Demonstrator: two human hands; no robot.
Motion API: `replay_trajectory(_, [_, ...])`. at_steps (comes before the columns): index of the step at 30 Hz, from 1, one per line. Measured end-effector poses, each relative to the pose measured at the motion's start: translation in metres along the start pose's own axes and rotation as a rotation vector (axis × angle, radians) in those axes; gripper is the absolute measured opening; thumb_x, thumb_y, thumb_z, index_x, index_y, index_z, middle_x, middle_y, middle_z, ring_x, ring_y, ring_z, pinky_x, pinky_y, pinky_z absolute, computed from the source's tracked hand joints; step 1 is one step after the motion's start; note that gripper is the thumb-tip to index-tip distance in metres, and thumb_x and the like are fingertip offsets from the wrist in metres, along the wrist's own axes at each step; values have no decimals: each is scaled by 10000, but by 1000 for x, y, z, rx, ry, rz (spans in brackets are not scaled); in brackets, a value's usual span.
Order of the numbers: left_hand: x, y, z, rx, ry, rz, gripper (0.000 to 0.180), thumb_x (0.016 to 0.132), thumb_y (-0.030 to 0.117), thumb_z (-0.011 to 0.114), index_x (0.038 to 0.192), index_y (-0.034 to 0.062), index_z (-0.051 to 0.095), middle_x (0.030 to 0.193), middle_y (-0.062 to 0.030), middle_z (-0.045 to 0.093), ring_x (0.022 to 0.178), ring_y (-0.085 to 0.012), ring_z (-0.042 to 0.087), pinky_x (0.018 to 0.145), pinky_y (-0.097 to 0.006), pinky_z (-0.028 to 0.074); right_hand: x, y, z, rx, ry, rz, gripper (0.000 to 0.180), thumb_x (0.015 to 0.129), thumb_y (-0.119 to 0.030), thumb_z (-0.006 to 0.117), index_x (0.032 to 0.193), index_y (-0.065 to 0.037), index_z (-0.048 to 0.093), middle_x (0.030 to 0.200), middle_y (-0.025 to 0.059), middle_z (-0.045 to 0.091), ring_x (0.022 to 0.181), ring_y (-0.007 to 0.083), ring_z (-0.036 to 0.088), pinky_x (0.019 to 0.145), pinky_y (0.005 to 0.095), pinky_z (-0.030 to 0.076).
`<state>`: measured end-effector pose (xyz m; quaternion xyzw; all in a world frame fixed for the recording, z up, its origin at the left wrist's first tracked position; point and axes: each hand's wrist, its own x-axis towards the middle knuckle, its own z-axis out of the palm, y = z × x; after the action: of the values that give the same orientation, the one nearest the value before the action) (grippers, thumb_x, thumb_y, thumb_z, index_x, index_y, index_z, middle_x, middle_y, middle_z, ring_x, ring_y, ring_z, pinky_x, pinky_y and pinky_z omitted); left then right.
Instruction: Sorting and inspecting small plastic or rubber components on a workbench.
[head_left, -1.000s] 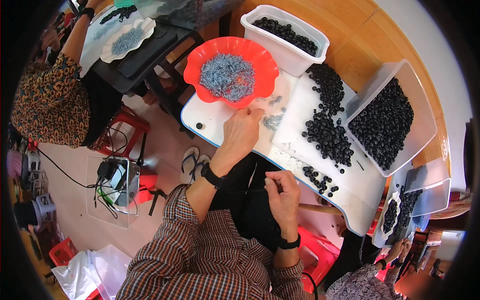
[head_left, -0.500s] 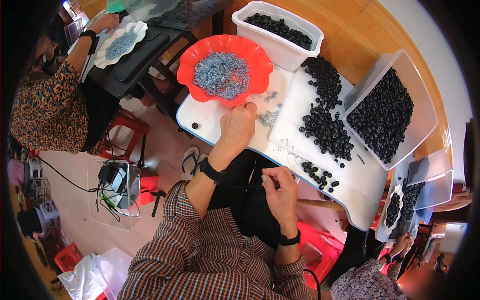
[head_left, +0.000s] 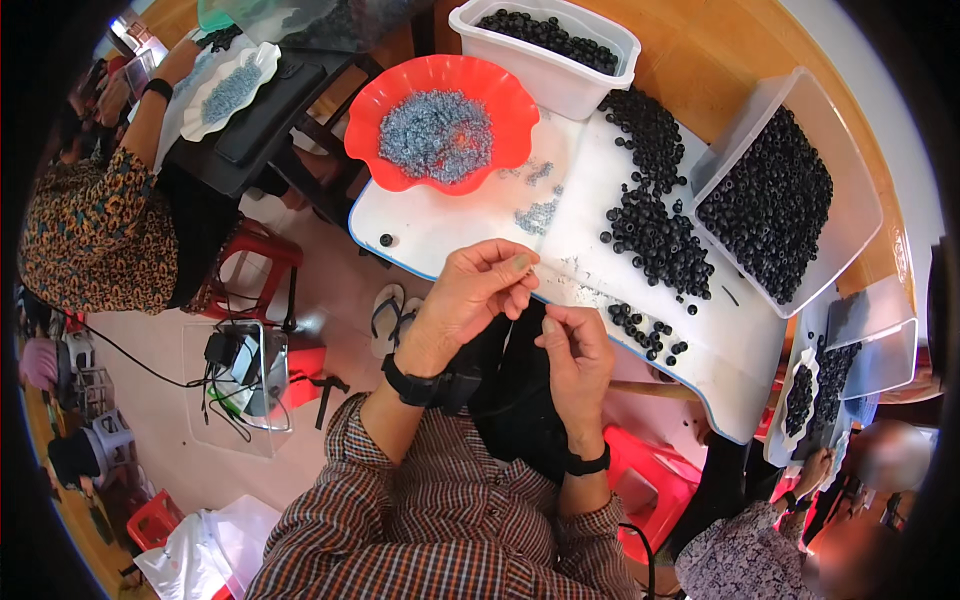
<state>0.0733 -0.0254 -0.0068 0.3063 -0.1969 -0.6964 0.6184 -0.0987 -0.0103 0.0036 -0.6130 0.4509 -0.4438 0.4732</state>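
Note:
My left hand (head_left: pixel 480 300) is raised in front of the table's near edge, thumb and index finger pinched together. Whatever is at its fingertips is too small to make out. Close by on the right, my right hand (head_left: pixel 578 365) is closed, thumb against the bent fingers; what it holds, if anything, is hidden. Beyond my left hand stands a red wavy-rimmed bowl (head_left: pixel 365 125) with many tiny grey-blue pieces (head_left: pixel 435 135) in it. A few such pieces (head_left: pixel 538 215) lie on the white table. Several round black bead-like parts (head_left: pixel 650 335) lie near my right hand.
Piles of black parts (head_left: pixel 655 235) cover a white sheet (head_left: pixel 575 245). Behind stands a white tub (head_left: pixel 545 75); a tilted clear bin (head_left: pixel 850 235) of black parts is on the right. Other people (head_left: pixel 95 230) work at nearby tables. Red stools (head_left: pixel 655 480) stand on the floor.
My left hand has come away from the table beside the red bowl, toward me and to the right, near my right hand. My right hand has shifted slightly up and right. The view has shifted a little.

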Motion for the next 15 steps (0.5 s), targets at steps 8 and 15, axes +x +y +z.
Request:
replay_trajectory(8, [-12,-14,23,-21,-77,-87,184,957,111,581,1084,-22,593,762,-77,636,557,-109,588,473,-218,493,0,-14,-4,138,78,20,151,939,-36,586,1069,33,621,969,57,587,781,96,593,686,213,499])
replay_trajectory(15, [-13,-24,27,253,-68,-37,168,958,74,567,1099,-16,580,735,-45,610,548,-87,568,456,-201,466,-6,-4,-10,228,61,-34,135,929,-9,596,1058,25,616,940,44,573,773,85,578,685,216,478])
